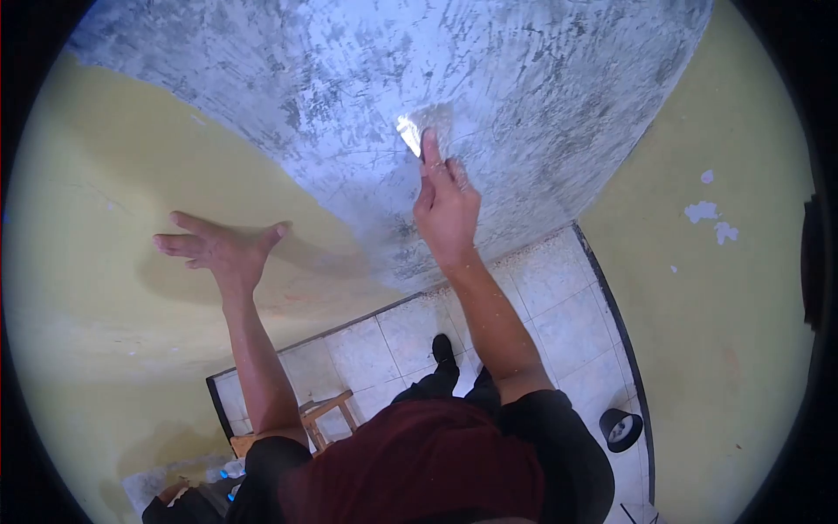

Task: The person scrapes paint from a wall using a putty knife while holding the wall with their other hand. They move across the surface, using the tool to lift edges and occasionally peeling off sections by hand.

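My right hand (449, 214) is closed around the handle of a scraper (410, 133), one finger stretched along it toward the blade. The shiny metal blade lies against a rough, grey-white stretch of wall (349, 79) where the paint is off. To the left, my left hand (229, 253) is spread, fingers apart, against the yellow-green painted wall (113, 288). The scraper's handle is mostly hidden inside my right hand.
Pale debris lies along the wall's foot on the tiled floor (358, 345). A wooden stool or chair (332, 406) stands at lower left, near blue-capped bottles (231, 472). A black bucket (621, 430) sits at lower right. The right-hand wall (698, 306) has chipped patches.
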Action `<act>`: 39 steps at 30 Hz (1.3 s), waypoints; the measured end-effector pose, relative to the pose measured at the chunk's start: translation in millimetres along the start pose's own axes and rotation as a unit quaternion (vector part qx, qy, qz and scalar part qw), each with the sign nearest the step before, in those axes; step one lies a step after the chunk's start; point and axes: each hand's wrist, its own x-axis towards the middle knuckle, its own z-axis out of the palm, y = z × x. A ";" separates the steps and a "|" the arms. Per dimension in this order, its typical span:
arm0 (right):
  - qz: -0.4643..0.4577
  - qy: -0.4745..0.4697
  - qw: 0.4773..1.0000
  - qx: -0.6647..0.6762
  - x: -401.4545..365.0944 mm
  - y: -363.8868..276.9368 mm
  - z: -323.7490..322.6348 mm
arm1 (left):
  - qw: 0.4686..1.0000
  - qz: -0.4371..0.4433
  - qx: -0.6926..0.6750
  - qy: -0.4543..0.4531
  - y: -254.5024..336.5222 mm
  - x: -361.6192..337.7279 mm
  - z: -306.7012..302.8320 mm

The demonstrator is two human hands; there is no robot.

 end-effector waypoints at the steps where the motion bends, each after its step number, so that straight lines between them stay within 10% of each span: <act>1: 0.001 -0.003 1.000 0.031 2.0 -2.8 -2.1 | 1.000 0.004 0.002 0.008 0.5 -0.4 0.6; 5: 0.019 -0.045 0.999 -0.009 -70.8 34.7 20.1 | 0.998 0.035 0.010 0.042 -6.1 -0.5 6.4; 12: 0.025 0.001 0.999 -0.023 16.6 -20.9 -7.6 | 0.998 0.056 -0.008 0.042 -12.0 -0.3 10.8; 16: 0.053 0.000 0.998 -0.029 -88.2 14.2 40.4 | 0.995 0.078 -0.021 0.062 -15.7 -1.8 11.9; 22: 0.031 0.006 0.997 -0.065 35.4 -51.4 -9.6 | 0.995 0.077 -0.005 0.059 -18.7 -1.6 16.2; 28: 0.023 -0.021 0.997 -0.072 -82.3 -7.9 41.8 | 0.994 0.083 -0.021 0.061 -20.2 -0.3 14.9; 36: -0.016 -0.005 0.993 -0.118 51.2 -91.9 -16.8 | 0.993 0.098 -0.046 0.050 -17.5 -0.4 8.8; 39: 0.011 -0.054 0.988 -0.142 -29.2 -57.1 15.0 | 0.992 0.092 -0.066 0.052 -19.3 -1.6 12.3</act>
